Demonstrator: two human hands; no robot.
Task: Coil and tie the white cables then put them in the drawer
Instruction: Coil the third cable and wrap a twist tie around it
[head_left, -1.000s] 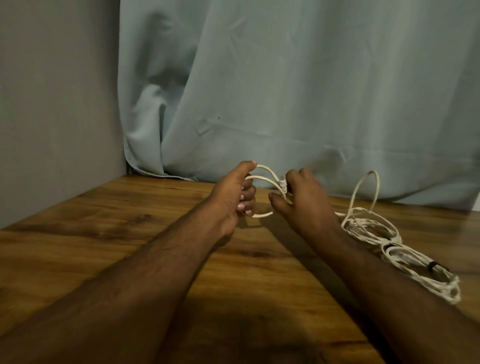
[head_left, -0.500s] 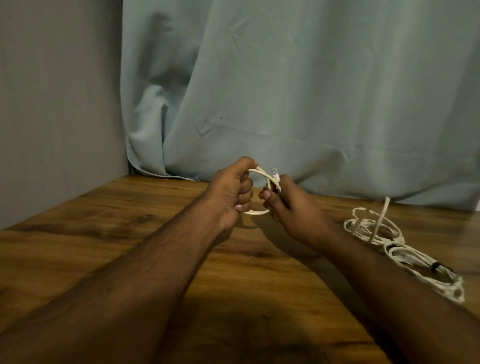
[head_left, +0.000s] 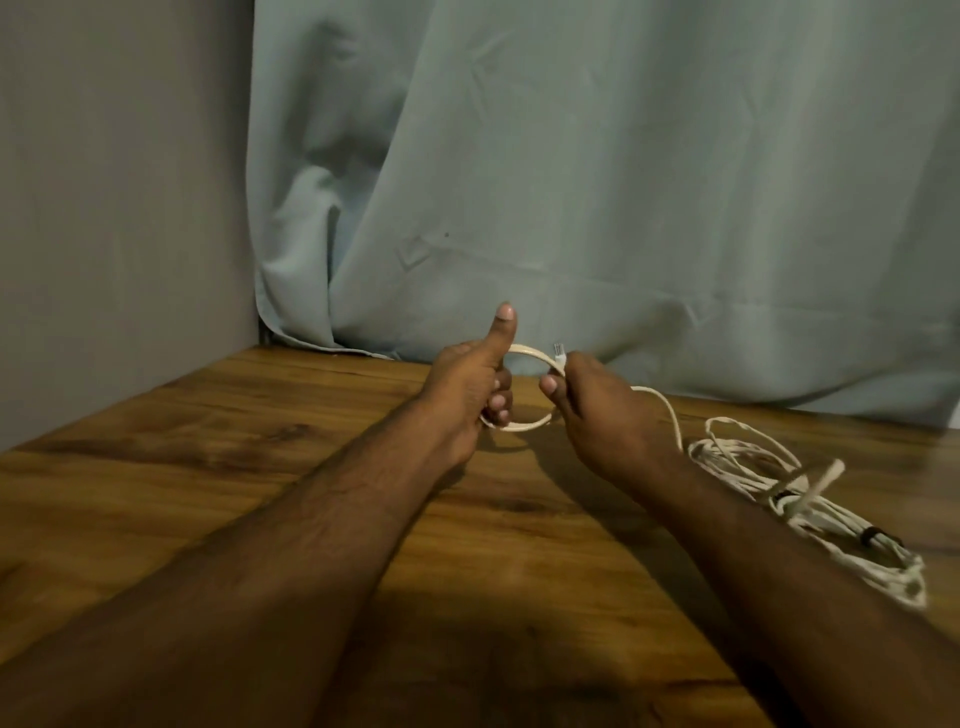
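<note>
Above the far middle of the brown wooden surface (head_left: 260, 493), the left hand (head_left: 467, 395) grips a small white cable loop (head_left: 524, 426), thumb raised. The right hand (head_left: 597, 410) pinches its connector end. A loose white cable pile (head_left: 810, 499) lies toward the right edge.

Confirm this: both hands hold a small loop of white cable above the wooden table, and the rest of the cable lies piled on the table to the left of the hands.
Wrong side. The head view shows the left hand and right hand holding the loop, but the cable pile lies on the wooden table to the right of the hands.
</note>
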